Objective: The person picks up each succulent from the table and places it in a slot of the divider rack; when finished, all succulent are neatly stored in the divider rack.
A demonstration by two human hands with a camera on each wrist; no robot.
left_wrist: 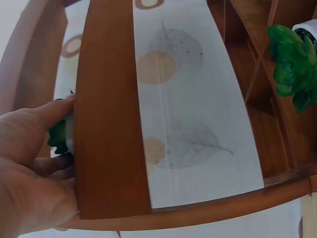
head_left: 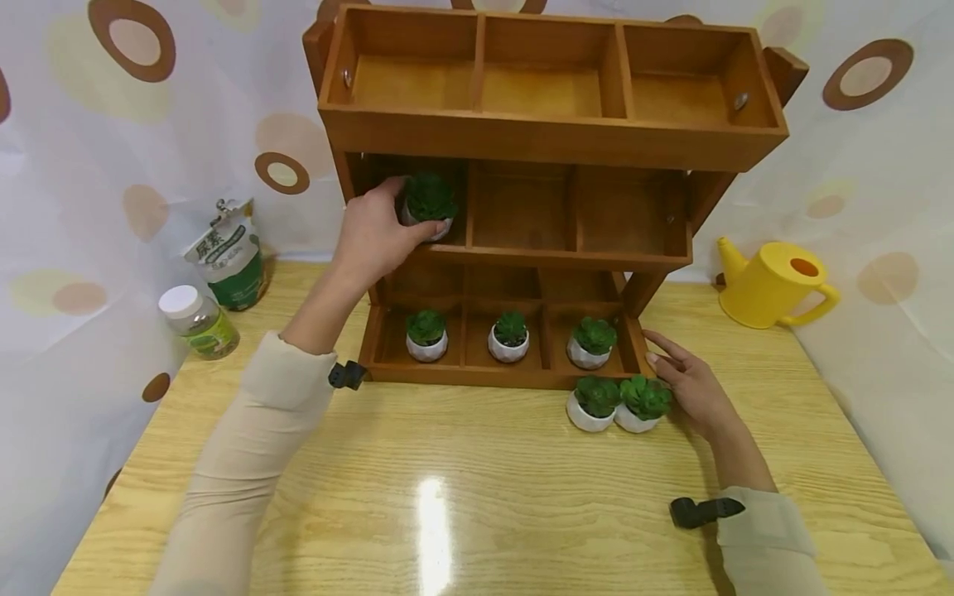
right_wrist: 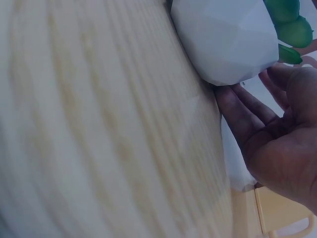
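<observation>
My left hand (head_left: 378, 230) grips a potted succulent (head_left: 431, 199) in the left compartment of the middle tier of a brown wooden shelf (head_left: 551, 136). In the left wrist view a shelf upright partly hides that plant. My right hand (head_left: 695, 391) rests by the right end of the bottom tier, fingers extended against its side. Just left of it, two succulents in white faceted pots stand on the table: one nearer plant (head_left: 645, 399) and another plant (head_left: 594, 400). The bottom tier holds one succulent per compartment: left (head_left: 426, 336), middle (head_left: 509, 337), right (head_left: 592, 342).
A yellow watering can (head_left: 775, 284) stands on the wooden table (head_left: 507, 497) to the right. At the left are a white-lidded jar (head_left: 199, 323) and a green and white pouch (head_left: 233, 261). Patterned cloth (head_left: 67, 207) hangs behind the shelf.
</observation>
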